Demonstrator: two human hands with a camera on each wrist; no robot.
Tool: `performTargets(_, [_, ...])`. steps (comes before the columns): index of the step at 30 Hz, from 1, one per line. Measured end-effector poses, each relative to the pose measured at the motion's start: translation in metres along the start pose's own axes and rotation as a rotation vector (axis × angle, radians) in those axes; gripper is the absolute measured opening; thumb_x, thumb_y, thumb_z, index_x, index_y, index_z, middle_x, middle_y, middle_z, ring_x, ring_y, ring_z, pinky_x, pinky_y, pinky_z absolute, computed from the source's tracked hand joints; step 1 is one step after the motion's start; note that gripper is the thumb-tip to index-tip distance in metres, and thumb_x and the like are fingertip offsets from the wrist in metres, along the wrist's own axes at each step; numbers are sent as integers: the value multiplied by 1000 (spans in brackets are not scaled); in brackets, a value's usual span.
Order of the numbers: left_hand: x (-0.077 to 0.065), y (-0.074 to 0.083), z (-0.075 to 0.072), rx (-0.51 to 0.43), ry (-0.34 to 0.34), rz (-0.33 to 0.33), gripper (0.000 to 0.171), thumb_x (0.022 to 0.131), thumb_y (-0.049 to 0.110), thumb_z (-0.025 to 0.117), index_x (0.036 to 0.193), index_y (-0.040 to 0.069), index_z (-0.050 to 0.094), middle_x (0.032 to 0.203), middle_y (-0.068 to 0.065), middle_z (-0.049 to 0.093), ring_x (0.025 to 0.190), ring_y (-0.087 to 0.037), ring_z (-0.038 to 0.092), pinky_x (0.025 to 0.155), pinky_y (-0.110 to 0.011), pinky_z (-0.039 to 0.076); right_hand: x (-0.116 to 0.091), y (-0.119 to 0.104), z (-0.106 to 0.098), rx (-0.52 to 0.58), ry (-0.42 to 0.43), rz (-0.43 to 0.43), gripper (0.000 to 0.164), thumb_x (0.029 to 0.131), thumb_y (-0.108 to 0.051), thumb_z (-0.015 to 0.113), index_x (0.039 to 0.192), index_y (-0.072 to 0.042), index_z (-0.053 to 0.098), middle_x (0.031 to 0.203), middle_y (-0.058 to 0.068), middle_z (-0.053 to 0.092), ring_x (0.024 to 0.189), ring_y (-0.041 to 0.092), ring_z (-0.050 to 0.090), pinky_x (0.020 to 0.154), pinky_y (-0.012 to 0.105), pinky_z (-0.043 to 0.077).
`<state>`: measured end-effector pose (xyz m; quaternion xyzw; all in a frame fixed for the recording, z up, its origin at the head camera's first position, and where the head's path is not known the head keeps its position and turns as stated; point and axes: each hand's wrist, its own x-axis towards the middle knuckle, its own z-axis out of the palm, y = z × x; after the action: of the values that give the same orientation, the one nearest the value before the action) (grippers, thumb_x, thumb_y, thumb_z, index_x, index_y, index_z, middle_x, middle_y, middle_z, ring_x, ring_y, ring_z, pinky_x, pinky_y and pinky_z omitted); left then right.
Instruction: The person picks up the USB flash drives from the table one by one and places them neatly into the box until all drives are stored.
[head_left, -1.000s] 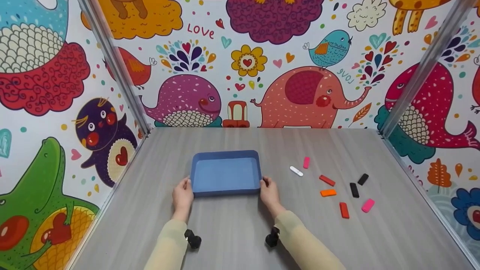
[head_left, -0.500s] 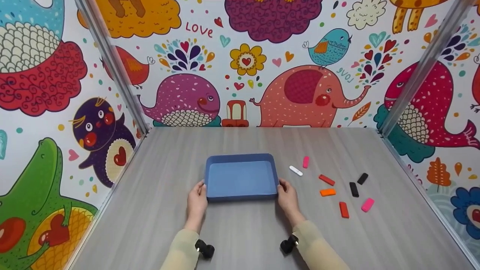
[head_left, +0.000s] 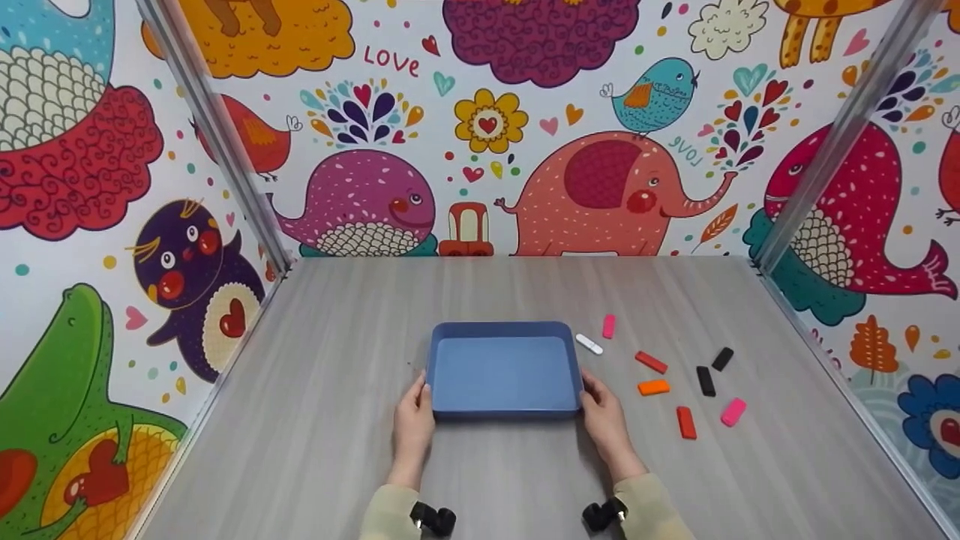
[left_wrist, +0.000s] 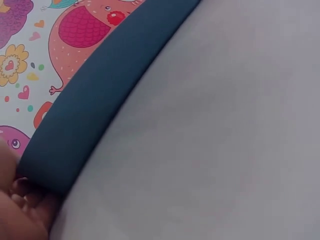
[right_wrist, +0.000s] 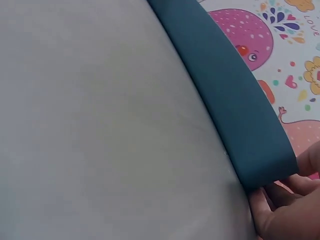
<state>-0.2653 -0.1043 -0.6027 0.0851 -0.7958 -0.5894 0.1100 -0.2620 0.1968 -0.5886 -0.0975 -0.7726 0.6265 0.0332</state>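
A shallow blue rectangular tray (head_left: 504, 375) is on or just over the table; whether it touches cannot be told. Its inside is bare. The left hand (head_left: 413, 420) grips its left side near the front corner. At the opposite side, the right hand (head_left: 606, 416) grips the right front corner. Both wrist views show the tray's front wall (left_wrist: 95, 100) running up from the hand, with fingers (right_wrist: 277, 195) tucked at its lower edge. A white stick-like piece (head_left: 589, 344) lies close to the tray's right back corner.
Right of the tray, several small blocks lie scattered on the grey table (head_left: 337, 337): a pink one (head_left: 609, 326), a red one (head_left: 651, 362), an orange one (head_left: 654, 388), a black one (head_left: 706, 381). Cartoon-printed walls with metal corner posts (head_left: 217, 135) enclose the table.
Both hands have moved the tray to the right and a little toward the person, bringing it near the white piece. The scattered blocks have stayed in place.
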Motion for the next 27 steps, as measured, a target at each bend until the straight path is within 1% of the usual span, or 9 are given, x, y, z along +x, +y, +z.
performTargets(3, [-4,0,2,12,-4,25,44,109,13,48,150,-3,48,155,-23,49,145,-41,46,118,-56,42,-4,2,-7,-12,-6,-1,49,104,-1,43,152,6,43,158,27,44,150,41,39,124,56,35])
performTargets(6, [-8,0,5,13,-21,37,44,109,12,49,150,-3,49,154,-22,50,144,-40,47,117,-55,43,-7,4,-14,-30,-1,-9,49,103,-1,45,151,6,45,156,27,47,145,39,45,119,54,42])
performTargets(10, [-9,0,8,3,-29,36,43,108,11,50,149,-2,49,155,-20,50,145,-39,46,119,-54,42,-9,7,-22,-41,-5,-11,49,102,-1,46,151,5,46,155,27,48,140,38,50,113,50,49])
performTargets(13, [-10,-2,8,1,-22,43,43,108,11,51,149,-2,50,154,-20,51,145,-38,47,118,-54,42,-10,9,-24,-39,-9,0,49,102,-3,46,151,4,47,155,26,48,138,37,51,113,48,50])
performTargets(17, [-12,-5,8,-5,-20,45,42,107,10,52,148,-2,52,153,-19,53,143,-38,49,117,-53,44,-14,11,-26,-28,-4,11,49,102,-2,47,150,5,47,155,26,48,139,37,50,115,50,48])
performTargets(20, [-13,-6,7,-12,-20,47,42,107,10,52,147,-2,53,152,-20,54,143,-38,50,116,-52,45,-15,13,-28,-16,-3,-1,49,101,-2,49,149,7,47,155,27,48,141,38,50,115,51,48])
performTargets(27, [-11,-4,8,-12,-20,57,42,107,10,51,147,-2,53,151,-20,55,143,-39,49,117,-54,44,-13,15,-29,-15,3,-6,48,101,-5,52,149,4,50,153,25,51,137,35,53,110,43,53])
